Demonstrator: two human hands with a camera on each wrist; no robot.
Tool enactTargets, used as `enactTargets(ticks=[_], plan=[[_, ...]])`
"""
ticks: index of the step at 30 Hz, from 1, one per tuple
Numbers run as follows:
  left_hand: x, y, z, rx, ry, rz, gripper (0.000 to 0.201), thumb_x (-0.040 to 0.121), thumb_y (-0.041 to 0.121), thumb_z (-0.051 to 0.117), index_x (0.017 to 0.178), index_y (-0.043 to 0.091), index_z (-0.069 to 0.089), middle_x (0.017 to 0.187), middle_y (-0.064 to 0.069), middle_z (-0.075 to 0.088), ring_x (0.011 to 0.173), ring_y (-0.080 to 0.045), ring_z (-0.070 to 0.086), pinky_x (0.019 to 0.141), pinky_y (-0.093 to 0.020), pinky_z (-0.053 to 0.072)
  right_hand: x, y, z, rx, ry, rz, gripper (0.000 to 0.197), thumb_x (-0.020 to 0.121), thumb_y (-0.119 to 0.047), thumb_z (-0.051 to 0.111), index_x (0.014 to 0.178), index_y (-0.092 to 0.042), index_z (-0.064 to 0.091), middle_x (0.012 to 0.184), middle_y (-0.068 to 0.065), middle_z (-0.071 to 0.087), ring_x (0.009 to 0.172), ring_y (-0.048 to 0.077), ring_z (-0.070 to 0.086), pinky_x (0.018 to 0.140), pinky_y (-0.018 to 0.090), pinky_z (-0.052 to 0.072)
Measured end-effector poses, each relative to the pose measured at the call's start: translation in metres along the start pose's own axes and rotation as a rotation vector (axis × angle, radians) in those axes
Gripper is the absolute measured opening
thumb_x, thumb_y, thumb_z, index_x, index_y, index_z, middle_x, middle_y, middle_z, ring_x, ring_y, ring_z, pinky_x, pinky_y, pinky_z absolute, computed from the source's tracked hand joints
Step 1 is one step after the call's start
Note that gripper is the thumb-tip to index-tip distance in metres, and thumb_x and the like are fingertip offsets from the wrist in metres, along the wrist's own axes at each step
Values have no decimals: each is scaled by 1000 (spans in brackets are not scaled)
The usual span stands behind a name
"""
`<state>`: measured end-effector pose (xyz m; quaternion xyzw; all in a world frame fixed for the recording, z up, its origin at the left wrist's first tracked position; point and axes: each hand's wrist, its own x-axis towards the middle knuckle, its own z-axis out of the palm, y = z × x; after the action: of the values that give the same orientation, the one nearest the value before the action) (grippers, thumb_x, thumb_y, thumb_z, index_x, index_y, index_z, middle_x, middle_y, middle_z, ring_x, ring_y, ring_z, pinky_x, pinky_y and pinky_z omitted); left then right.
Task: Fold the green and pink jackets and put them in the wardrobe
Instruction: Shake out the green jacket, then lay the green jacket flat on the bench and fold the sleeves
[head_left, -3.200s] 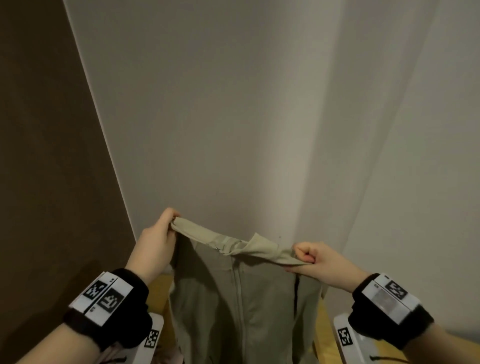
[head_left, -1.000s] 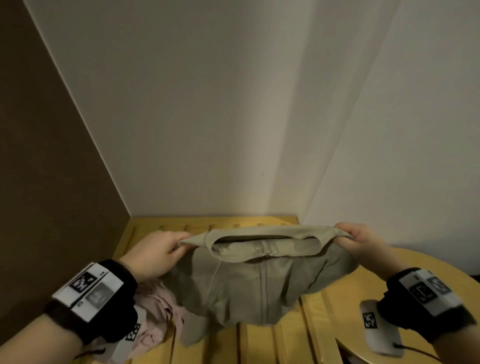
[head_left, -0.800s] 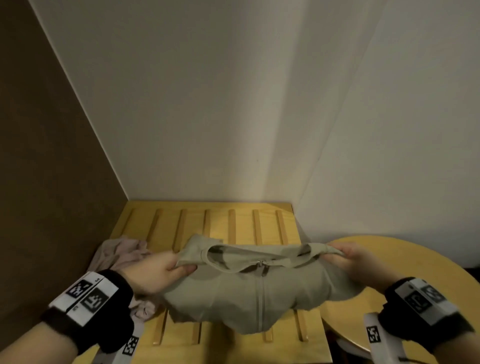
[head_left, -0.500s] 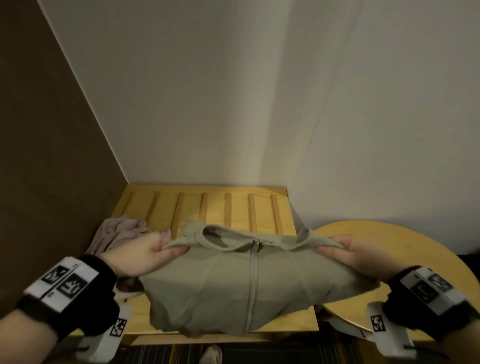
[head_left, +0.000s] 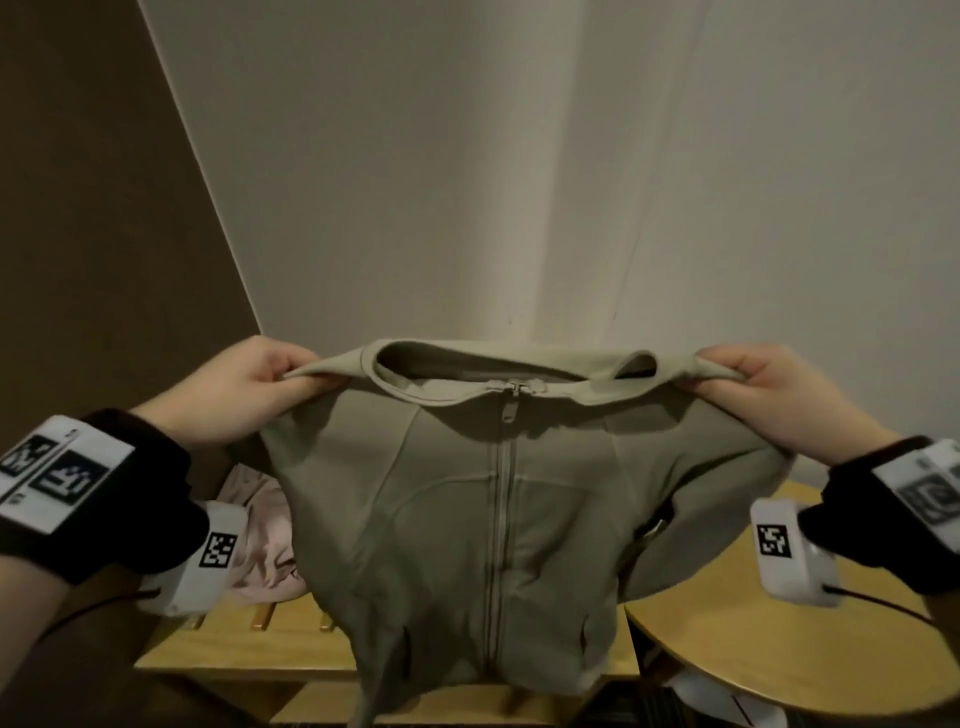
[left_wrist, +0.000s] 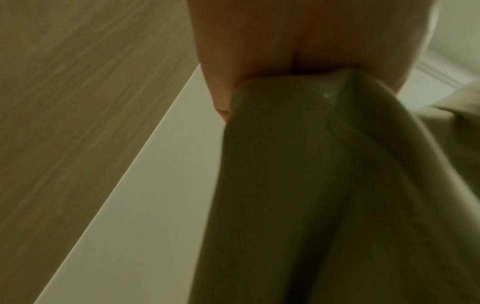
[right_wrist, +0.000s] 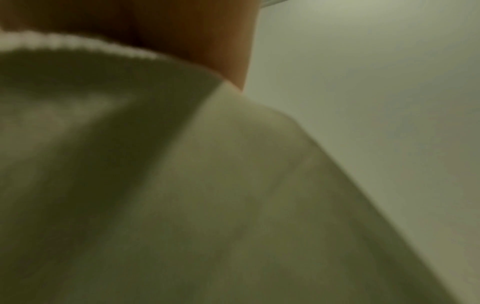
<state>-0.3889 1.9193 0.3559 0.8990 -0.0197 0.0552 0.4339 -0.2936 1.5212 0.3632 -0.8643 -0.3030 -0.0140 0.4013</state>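
Note:
The green jacket (head_left: 498, 519) hangs in the air by its shoulders, zipper closed and facing me, its hem draped over the front of the slatted wooden bench (head_left: 249, 649). My left hand (head_left: 244, 389) pinches its left shoulder and my right hand (head_left: 769, 395) pinches its right shoulder. The pink jacket (head_left: 260, 540) lies crumpled on the bench behind my left wrist, partly hidden. In the left wrist view my fingers (left_wrist: 233, 61) clamp green cloth (left_wrist: 311, 185). The right wrist view is filled with blurred green jacket fabric (right_wrist: 207, 185).
A round wooden table (head_left: 779, 639) stands right of the bench, touching distance from the jacket's right sleeve. White walls (head_left: 467, 182) meet in a corner straight ahead, and a brown panel (head_left: 78, 234) closes the left side. Something white (head_left: 727, 701) lies under the table.
Both hands lowered the green jacket toward the bench, then lifted it up again and stretched it wide by the shoulders. The pink jacket stayed on the bench.

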Motion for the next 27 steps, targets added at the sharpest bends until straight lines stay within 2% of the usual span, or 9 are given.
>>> enactTargets(ticks=[3,6,10,12,14,17,19,23,27], plan=[[-7,15,-10,-31,70,53,31,76,49,68,76,18,74,80,-23,70,70,-25,61,72,-47,49,0,-16,-11,-10,67,-66,30,85,4,56,64,-15,62,60,-6,61,57,-5,51,54,8,38],[-13,30,-18,-27,147,131,43,65,55,62,76,15,71,71,-24,66,63,-22,56,62,-34,44,-1,-27,-22,10,131,-101,22,87,-1,56,66,-8,63,57,-4,59,56,-4,49,52,8,37],[-20,45,-25,-6,191,137,30,72,47,61,72,20,72,68,-13,69,61,-17,61,55,-22,46,2,-32,-27,5,145,-123,20,87,-5,58,70,2,64,60,15,55,57,-1,46,51,10,36],[-21,43,-24,22,158,84,41,66,49,55,77,13,73,71,-14,71,64,-21,63,60,-28,48,4,-29,-25,-15,121,-110,17,87,-5,59,74,1,67,65,19,62,57,-1,49,53,8,38],[-21,36,-20,109,77,5,49,66,54,55,77,10,73,69,-11,71,62,-23,65,62,-33,48,6,-21,-17,-45,60,-68,14,86,-4,60,74,-6,69,67,10,66,57,-4,52,55,5,39],[-20,18,-8,194,-104,-124,41,71,54,57,64,17,71,58,-2,66,51,-11,57,54,-25,42,7,-3,2,-72,-93,31,20,84,-11,65,67,-21,68,61,-9,66,58,-7,55,56,7,40],[-18,3,0,169,-223,-195,35,76,49,60,56,22,70,55,3,64,49,-5,56,50,-17,40,9,10,14,-38,-188,104,15,82,-22,67,67,-20,69,65,-1,68,58,-4,55,58,12,43],[-10,-25,13,98,-338,-283,41,67,57,60,60,17,69,60,2,66,54,-6,58,52,-16,42,17,38,31,-9,-265,192,44,67,-48,64,72,-5,69,70,15,66,62,8,56,58,20,43],[16,-57,25,187,-246,-234,34,79,49,60,76,17,72,74,-5,70,66,-13,63,59,-24,45,39,63,49,-13,-247,231,33,77,-33,68,74,0,68,76,21,66,66,13,56,60,25,43]])
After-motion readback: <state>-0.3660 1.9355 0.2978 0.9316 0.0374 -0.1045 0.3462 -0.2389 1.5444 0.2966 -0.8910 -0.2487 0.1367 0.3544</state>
